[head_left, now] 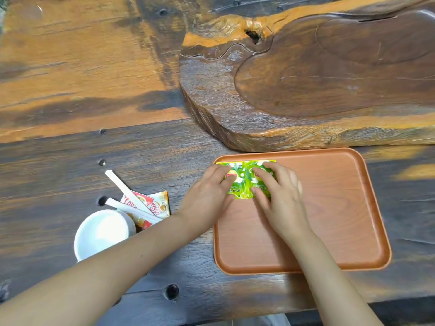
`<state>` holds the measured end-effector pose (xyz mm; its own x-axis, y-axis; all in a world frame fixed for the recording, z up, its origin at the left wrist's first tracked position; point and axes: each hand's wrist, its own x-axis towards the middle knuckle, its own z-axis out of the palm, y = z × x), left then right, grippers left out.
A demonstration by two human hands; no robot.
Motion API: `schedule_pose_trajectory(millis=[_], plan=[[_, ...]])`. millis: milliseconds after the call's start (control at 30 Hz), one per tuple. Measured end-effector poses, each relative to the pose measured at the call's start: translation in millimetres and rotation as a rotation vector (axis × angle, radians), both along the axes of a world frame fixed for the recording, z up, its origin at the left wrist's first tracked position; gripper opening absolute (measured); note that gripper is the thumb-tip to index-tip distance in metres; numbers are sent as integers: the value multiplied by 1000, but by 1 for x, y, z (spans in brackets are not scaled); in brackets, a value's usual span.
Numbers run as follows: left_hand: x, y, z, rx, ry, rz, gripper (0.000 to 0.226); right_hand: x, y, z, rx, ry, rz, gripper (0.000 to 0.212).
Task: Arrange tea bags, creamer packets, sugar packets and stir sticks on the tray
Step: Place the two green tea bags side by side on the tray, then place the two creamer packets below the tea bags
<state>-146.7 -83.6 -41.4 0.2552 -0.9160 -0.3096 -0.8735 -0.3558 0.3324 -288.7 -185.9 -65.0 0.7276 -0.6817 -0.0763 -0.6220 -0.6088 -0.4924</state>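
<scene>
The tray (329, 231) is a plain terracotta orange with faint wood grain. Two tea bags (244, 182) are bright green with white blossoms (and a small red label each). The creamer packets (154, 203) are red and cream, the stir sticks (124, 188) white, the cup (103, 231) white, and the tabletop (70, 90) streaked dark brown and orange.

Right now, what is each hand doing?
Left hand: open, fingers flat on the left green tea bag.
Right hand: open, fingers pressing the right green tea bag.
</scene>
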Motion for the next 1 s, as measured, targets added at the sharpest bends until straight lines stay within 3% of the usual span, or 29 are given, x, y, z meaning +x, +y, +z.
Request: schedule_pose_trajectory(millis=[300,567,667,767,1000], plan=[[-3,2,0,-53,22,12,50,1,-3,1,15,-1,8,39],[40,21,28,-190,24,70,30,16,11,25,28,-180,7,27],[98,71,40,-42,-94,192,29,68,60,38,105,-208,265,20],[121,73,37,168,-8,137,31,94,76,31,146,-95,395,25],[142,82,27,356,36,34,29,132,103,15,110,138,479,45]])
